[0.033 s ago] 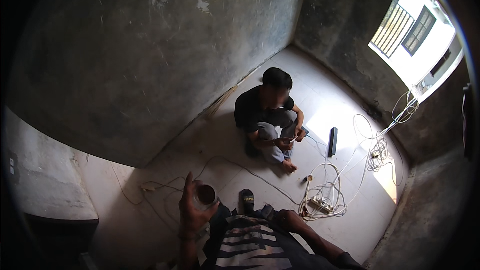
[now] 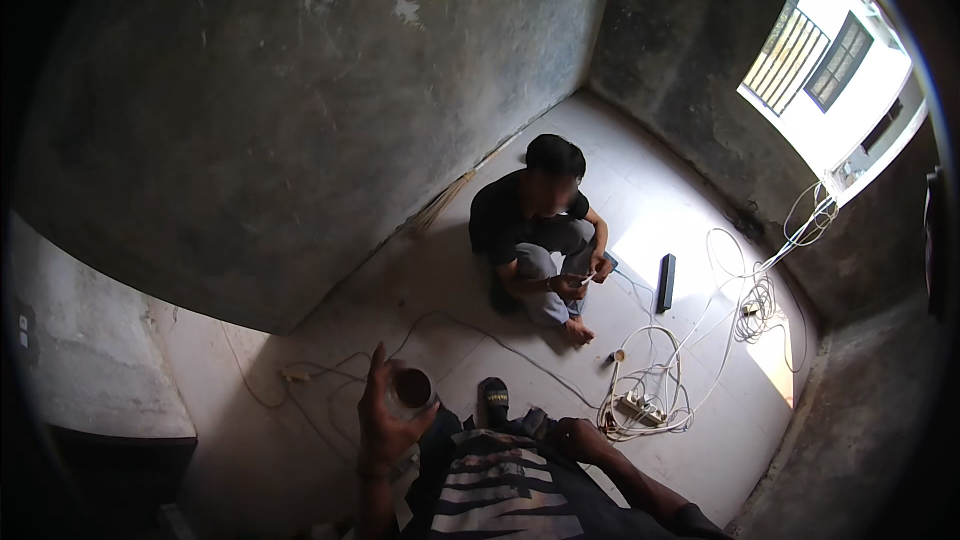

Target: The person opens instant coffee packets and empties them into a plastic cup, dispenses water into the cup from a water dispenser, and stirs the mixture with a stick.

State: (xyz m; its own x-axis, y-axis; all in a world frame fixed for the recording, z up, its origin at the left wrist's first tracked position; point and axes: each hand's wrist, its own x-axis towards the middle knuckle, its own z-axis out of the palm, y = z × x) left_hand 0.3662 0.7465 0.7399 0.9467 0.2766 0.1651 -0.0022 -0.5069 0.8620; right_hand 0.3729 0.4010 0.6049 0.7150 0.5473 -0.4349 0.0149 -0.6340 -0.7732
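My left hand (image 2: 385, 430) is wrapped round a clear drinking glass (image 2: 411, 388) of brown liquid, raised at the left of my lap with the thumb upward. My right hand (image 2: 580, 438) rests on my right leg, its fingers curled in and nothing seen in them. Between my knees a dark sandal (image 2: 494, 395) shows on my foot. Across from me a person (image 2: 540, 230) in a dark shirt and grey trousers sits on the floor, holding a small thin white thing between both hands; its kind is too small to tell.
White cables lie coiled around a power strip (image 2: 640, 410) at the right. Beside them are a small round container (image 2: 617, 356) and a long black box (image 2: 666, 283). A grey cord (image 2: 520, 352) crosses the tiled floor. A straw broom (image 2: 440, 205) leans by the wall behind the person.
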